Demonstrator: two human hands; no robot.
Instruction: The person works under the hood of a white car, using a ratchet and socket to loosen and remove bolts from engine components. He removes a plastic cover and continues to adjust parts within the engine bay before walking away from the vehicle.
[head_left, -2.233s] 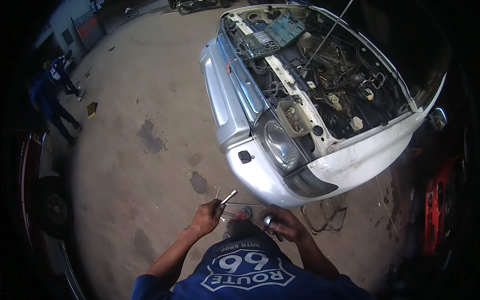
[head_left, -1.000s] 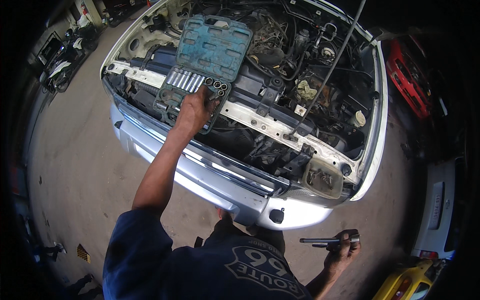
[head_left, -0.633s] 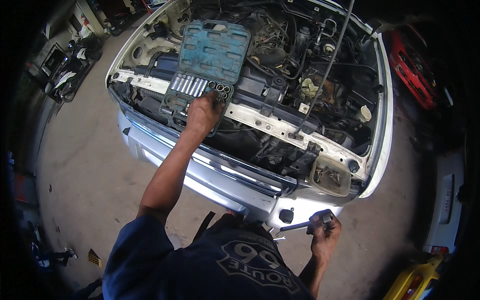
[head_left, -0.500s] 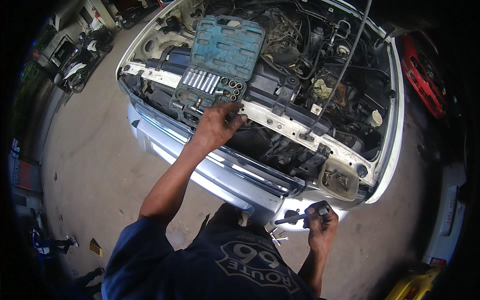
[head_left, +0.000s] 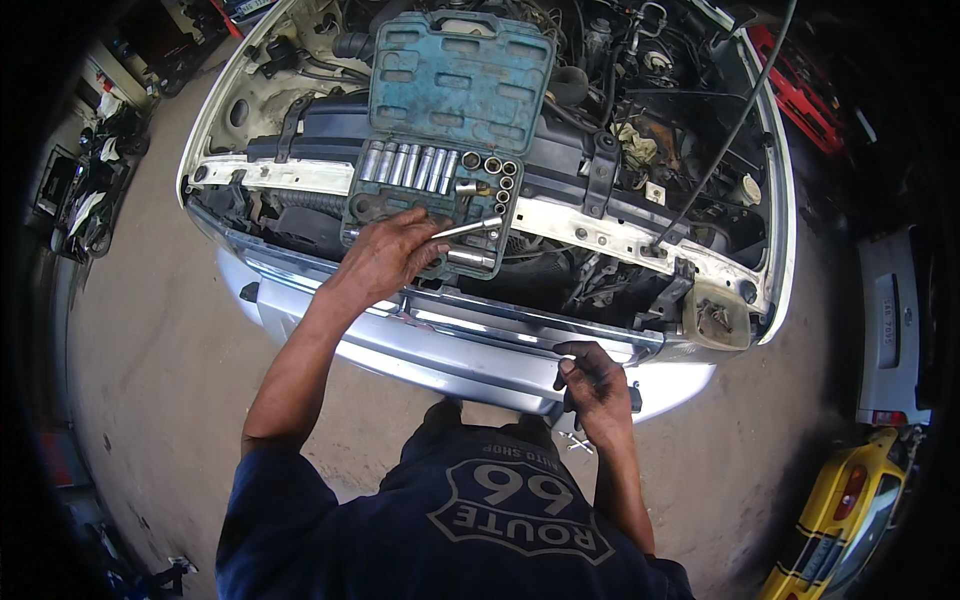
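Observation:
My left hand (head_left: 395, 250) grips a chrome bar (head_left: 465, 228) over the lower part of an open teal socket case (head_left: 365, 215), which holds rows of long and short sockets (head_left: 410, 165) and rests across the car's front crossmember (head_left: 560, 225). The case's lid (head_left: 455, 75) lies back over the engine bay. My right hand (head_left: 592, 390) is lower, just over the silver bumper (head_left: 470, 365), its fingers curled; whatever is in it is dark and hard to make out.
A hood prop rod (head_left: 720, 140) rises at the right. A plastic tray (head_left: 710, 320) sits by the right headlamp. Motorbikes (head_left: 105, 180) stand at left; red (head_left: 800, 90), white (head_left: 890, 330) and yellow (head_left: 840, 500) vehicles at right. Loose wrenches (head_left: 578, 443) lie on the ground.
My view swung round to the engine bay. My left hand reached into the case and now holds a chrome bar across it. My right hand rose inward; the bar that stuck out from it no longer shows.

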